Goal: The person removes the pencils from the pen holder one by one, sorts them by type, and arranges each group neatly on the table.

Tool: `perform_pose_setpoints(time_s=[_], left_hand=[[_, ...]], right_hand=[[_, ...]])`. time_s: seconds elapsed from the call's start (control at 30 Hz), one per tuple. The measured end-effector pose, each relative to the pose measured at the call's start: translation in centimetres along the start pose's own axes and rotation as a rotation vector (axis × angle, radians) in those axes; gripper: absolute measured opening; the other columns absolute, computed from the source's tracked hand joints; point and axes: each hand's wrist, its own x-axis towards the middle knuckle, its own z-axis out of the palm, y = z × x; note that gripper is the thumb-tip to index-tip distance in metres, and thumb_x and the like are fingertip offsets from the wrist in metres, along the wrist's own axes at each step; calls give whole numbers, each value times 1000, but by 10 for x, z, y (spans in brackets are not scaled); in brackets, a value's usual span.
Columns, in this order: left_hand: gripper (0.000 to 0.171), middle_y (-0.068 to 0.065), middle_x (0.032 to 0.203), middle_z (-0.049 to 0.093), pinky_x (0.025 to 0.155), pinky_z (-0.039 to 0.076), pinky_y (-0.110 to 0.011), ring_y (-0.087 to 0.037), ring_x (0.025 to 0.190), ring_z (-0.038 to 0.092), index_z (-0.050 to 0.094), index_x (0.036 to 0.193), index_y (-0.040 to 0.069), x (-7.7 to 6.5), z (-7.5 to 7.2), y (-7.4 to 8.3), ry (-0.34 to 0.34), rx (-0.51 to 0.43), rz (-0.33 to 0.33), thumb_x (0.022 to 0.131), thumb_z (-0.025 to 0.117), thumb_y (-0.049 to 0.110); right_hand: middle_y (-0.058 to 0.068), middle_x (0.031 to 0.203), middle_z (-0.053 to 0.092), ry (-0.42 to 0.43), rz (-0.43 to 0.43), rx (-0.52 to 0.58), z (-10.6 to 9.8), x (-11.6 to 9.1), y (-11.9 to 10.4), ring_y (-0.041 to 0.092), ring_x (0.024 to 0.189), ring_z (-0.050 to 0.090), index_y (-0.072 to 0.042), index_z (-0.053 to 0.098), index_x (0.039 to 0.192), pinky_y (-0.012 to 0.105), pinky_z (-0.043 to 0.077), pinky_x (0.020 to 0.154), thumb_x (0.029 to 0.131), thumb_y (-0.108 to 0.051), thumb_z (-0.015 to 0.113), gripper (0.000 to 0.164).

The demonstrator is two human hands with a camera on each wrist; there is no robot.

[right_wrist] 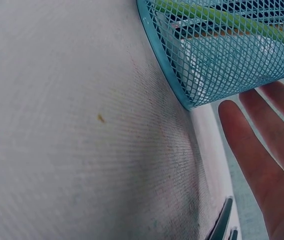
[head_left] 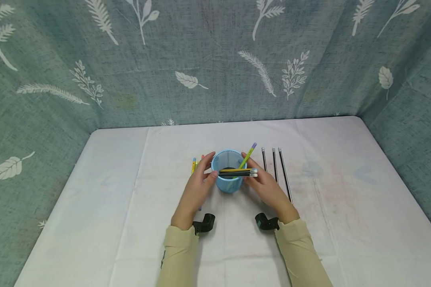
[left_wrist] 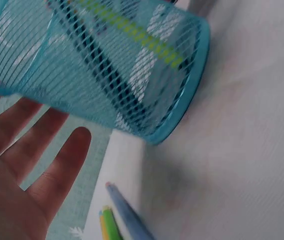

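A light blue mesh pencil cup (head_left: 229,185) sits between my two hands, its round rim facing up in the head view. My left hand (head_left: 197,185) holds its left side, thumb near the rim and fingers spread along the mesh. Opposite, my right hand (head_left: 263,185) holds the right side, fingers behind the mesh in the right wrist view. Inside the cup a green pencil (head_left: 248,154) with a purple end leans up to the right. Several dark pencils (left_wrist: 99,60) also slant through it, beside a yellow-orange pencil (head_left: 233,170); their eraser ends reach past the rim near my right hand.
Three dark pencils (head_left: 275,161) lie on the white cloth (head_left: 344,191) right of the cup, partly behind my right hand. Several coloured pencils (head_left: 194,164) lie to the left, partly covered by my left hand. A patterned grey-green curtain (head_left: 215,59) hangs around the table's back and sides.
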Motion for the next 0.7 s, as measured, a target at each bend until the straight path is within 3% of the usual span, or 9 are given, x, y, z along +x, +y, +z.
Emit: perform_pose_setpoints(time_s=[0.17,0.4,0.57,0.7], left_hand=[[64,4,137,36,94,36,-41,-13,123,34,19,140,34,1,8,-2,-15,-26,-14,87,55,38],[89,6,138,31,95,35,-42,-16,121,37,13,140,38,1,13,-1,-28,-33,-72,72,69,47],[94,6,139,29,95,35,-43,-17,121,37,9,139,43,0,18,-2,-25,21,-130,67,69,55],[94,4,138,31,93,37,-43,-17,120,38,10,139,43,1,21,-3,7,52,-138,66,67,59]], right_hand=[[9,142,29,8,23,-5,1,0,-2,27,124,35,-17,23,142,44,37,93,94,-21,47,54],[9,140,32,16,32,-16,1,-1,0,28,124,35,-17,22,143,45,34,95,93,-25,48,57],[1,140,33,20,47,-7,3,4,22,22,123,37,-30,23,141,42,36,94,92,-34,48,56],[-1,138,35,29,39,-2,5,6,36,19,122,38,-28,29,139,41,36,94,90,-38,49,54]])
